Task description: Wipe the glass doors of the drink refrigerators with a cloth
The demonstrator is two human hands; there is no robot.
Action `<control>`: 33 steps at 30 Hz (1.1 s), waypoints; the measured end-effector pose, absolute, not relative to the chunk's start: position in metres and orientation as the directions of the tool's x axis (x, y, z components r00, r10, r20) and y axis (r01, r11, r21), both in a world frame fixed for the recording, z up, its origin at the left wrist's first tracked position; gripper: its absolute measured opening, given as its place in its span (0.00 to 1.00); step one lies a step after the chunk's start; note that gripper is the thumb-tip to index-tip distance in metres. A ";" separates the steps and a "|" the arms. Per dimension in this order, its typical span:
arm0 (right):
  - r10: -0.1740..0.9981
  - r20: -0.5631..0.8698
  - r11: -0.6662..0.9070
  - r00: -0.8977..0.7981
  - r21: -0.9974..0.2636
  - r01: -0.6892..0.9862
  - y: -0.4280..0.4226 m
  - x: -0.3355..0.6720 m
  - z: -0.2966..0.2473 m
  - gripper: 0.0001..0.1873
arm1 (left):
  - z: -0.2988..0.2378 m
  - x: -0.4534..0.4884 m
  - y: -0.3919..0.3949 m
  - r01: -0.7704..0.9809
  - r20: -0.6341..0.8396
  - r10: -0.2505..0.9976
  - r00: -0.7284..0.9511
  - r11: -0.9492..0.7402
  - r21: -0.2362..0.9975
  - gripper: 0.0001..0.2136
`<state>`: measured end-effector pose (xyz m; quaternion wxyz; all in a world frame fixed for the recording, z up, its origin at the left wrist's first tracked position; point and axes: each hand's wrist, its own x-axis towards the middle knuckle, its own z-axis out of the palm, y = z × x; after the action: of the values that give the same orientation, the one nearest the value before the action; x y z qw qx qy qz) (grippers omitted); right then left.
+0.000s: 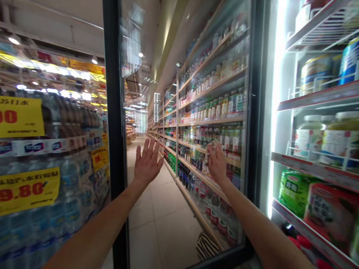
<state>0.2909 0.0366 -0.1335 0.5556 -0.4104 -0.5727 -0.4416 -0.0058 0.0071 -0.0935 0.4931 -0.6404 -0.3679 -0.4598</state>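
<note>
Clutching a mottled cloth (208,160) against the glass door (182,123), the right hand (217,164) has the outspread left hand (147,164) to its left.

A supermarket, shown by yellow price signs (26,190), bottle-lined shelves (211,121) and a stocked refrigerated cabinet (314,166).

Both forearms bare, angled up and inward toward the glass door (114,130). Left hand (148,161) at the door's left half, back showing, fingers upright and slightly parted, thumb out toward the door's middle; contact with the pane unclear. Right hand (217,164) level with it, at the door's right half, fingers close together and bent, wrist tilted leftward.
</note>
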 end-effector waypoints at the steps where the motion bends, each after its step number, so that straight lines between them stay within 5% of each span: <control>1: -0.024 0.998 0.254 0.065 -0.057 0.966 0.038 0.296 -0.132 0.26 | -0.093 -0.006 0.007 0.924 0.952 0.017 0.307 -0.244 -0.294 0.29; 4: -0.014 0.981 0.246 0.192 -0.183 0.952 0.038 0.291 -0.131 0.26 | -0.093 -0.005 0.006 0.925 0.953 0.019 0.302 -0.248 -0.288 0.29; 12: -0.044 0.903 0.332 -0.427 0.417 0.846 0.023 0.234 -0.148 0.23 | -0.094 -0.006 0.006 0.926 0.950 -0.006 0.312 -0.222 -0.306 0.29; 14: -0.065 0.916 0.303 -0.395 0.396 0.867 0.025 0.253 -0.149 0.23 | -0.094 -0.006 0.007 0.926 0.950 -0.003 0.313 -0.224 -0.306 0.29; 19: -0.080 0.997 0.219 0.015 0.002 0.976 0.037 0.300 -0.155 0.27 | -0.094 -0.006 0.008 0.925 0.953 0.014 0.303 -0.242 -0.291 0.28; 21: -0.090 0.992 0.219 0.084 -0.063 0.974 0.038 0.292 -0.157 0.28 | -0.094 -0.006 0.008 0.925 0.953 0.017 0.303 -0.248 -0.289 0.28; 29: -0.007 0.903 0.395 -0.429 0.396 0.829 0.015 0.205 -0.163 0.24 | -0.093 -0.005 0.005 0.927 0.958 0.059 0.282 -0.273 -0.256 0.28; 33: -0.027 0.919 0.372 -0.392 0.373 0.850 0.019 0.240 -0.164 0.25 | -0.093 -0.005 0.003 0.925 0.957 0.084 0.277 -0.291 -0.243 0.28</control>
<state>0.2399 0.0185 -0.1642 0.4628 -0.2996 -0.6869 -0.4735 -0.0046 0.0034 -0.0929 0.4551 -0.6569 -0.3840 -0.4625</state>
